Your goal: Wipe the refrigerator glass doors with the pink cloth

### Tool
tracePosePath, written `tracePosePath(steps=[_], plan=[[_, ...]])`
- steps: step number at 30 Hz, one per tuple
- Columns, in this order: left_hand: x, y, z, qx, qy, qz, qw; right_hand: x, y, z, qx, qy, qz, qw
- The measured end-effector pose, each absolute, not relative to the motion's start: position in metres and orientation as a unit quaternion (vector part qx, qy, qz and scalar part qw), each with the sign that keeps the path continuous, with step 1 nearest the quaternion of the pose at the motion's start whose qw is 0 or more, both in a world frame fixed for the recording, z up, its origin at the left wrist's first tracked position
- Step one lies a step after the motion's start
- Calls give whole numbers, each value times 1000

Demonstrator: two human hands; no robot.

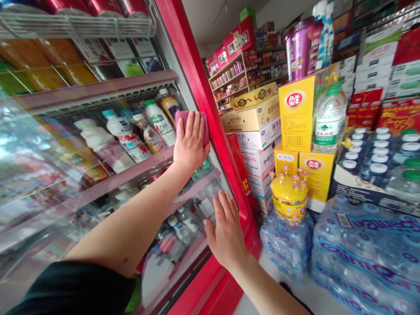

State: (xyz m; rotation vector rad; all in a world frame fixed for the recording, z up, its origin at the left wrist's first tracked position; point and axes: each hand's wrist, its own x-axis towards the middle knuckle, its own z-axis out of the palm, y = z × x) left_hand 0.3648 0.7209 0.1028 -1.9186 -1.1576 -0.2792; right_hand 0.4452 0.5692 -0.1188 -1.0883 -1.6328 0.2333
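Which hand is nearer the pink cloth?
Left. The left hand lies over the pink cloth on the glass door; the right hand is lower and to the right, not touching it.

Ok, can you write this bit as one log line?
left hand: flat over pink cloth, on red-framed glass door | right hand: open, near door's edge, contact unclear | behind glass: colourful bottles, shelved
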Motion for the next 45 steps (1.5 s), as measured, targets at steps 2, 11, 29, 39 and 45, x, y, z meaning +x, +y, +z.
tracePosePath(steps=[2, 11, 29, 39, 45], plan=[[361, 717, 90, -778, -454, -89, 424, 446, 567, -123, -465, -688, 103, 547], [316, 675, -4, -880, -421, -43, 215, 465, 538, -132, -479, -667, 156, 549], [306, 366, -122, -152, -494, -591, -619, 454, 398, -215, -396, -409, 672, 474], [263, 246, -178, -116, -515, -581, -620, 432, 333, -217, -400, -458, 665, 434], [257, 220, -196, -160, -525, -594, -588, 408, 316, -237, -482, -598, 492, 409]])
